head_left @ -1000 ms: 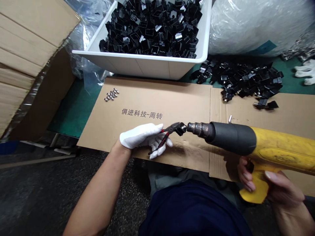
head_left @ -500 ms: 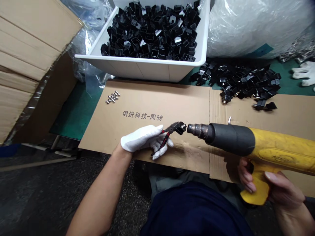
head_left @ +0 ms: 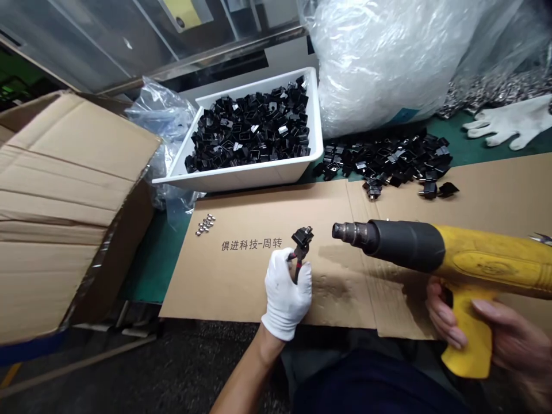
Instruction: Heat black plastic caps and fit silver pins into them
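My left hand, in a white glove, is closed around a pair of pliers with red and black handles. In the jaws sits a small black plastic part with a shiny metal piece on it. My bare right hand grips the handle of a yellow heat gun. Its dark metal nozzle points left and stands apart from the black part, a short way to its right. Both are held above a cardboard sheet.
A white bin full of black parts stands at the back. More black parts lie in a heap right of it. Small metal pieces rest on the cardboard's left. Also around are a carton, a plastic bag and a white glove.
My left hand has turned so the pliers point away from me, and the black part has moved away from the nozzle. The heat gun stays in my right hand. The view has shifted.
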Motion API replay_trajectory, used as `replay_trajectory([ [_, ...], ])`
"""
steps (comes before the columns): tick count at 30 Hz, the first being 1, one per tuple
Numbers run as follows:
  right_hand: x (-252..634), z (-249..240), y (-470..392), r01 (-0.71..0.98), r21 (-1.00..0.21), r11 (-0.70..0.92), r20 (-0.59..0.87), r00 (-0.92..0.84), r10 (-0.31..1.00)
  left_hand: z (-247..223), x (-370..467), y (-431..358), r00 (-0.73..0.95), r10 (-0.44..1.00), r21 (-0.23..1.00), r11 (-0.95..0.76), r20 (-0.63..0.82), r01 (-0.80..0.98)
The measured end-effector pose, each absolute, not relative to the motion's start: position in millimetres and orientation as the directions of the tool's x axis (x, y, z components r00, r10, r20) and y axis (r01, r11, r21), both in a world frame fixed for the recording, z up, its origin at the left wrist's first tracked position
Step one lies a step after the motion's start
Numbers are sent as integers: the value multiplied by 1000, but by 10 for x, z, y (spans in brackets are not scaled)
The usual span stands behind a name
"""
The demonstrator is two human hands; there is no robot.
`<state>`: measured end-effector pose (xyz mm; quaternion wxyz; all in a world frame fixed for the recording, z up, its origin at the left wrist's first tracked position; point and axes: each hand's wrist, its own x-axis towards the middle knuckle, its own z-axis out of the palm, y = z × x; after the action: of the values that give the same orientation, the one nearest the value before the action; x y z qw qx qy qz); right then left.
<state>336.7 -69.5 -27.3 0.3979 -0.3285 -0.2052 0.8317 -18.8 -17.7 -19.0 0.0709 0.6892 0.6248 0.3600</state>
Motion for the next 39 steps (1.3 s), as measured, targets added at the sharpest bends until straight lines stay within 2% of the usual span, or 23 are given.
replay_trajectory([
  [6, 3339, -310, -714, -526, -623, -579, -396, -426, 813, -216, -210, -122, -63, 854, 515, -251, 517, 819],
  [13, 3341, -268, -722, -504, -636, -584, -417, -412, 810, -276, -234, -85, 55, 812, 348, -309, 581, 885],
  [16, 3346, -258, -716, -494, -643, -585, -416, -416, 809, -302, -240, -80, 48, 834, 358, -287, 550, 889],
  [29, 3448, -319, -763, -463, -631, -623, -437, -451, 778, -307, -205, -73, 39, 806, 346, -297, 591, 890],
  [39, 3482, -292, -676, -417, -678, -605, -416, -461, 784, -333, -198, -91, 39, 816, 358, -295, 577, 886],
])
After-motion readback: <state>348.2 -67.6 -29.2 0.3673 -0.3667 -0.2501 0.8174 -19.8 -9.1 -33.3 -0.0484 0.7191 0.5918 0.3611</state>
